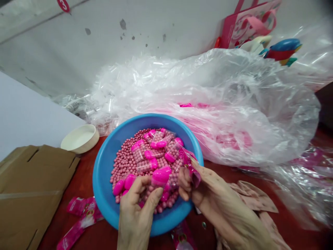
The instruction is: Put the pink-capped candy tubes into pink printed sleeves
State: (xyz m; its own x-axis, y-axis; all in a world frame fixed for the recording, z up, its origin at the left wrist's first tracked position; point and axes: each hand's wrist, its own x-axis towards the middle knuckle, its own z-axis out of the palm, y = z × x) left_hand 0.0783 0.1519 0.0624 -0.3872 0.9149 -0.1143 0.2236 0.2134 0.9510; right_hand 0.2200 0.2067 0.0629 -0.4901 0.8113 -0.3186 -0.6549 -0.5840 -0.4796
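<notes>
My left hand is closed, thumb and fingers pinching a small clear container with a bright pink cap over the basin. My right hand is beside it, fingers closed on a crumpled shiny pink printed wrapper. Below both hands is a round blue basin, holding many small dusty-pink beads. Several clear tubes with pink caps, filled with the same beads, lie on top of them. My fingers partly hide the beads at the near side.
Pink printed wrappers lie on the red table at the near left. A cardboard piece and a white bowl are left of the basin. Large clear plastic bags line the back and right, with folded pinkish cloth near my right arm.
</notes>
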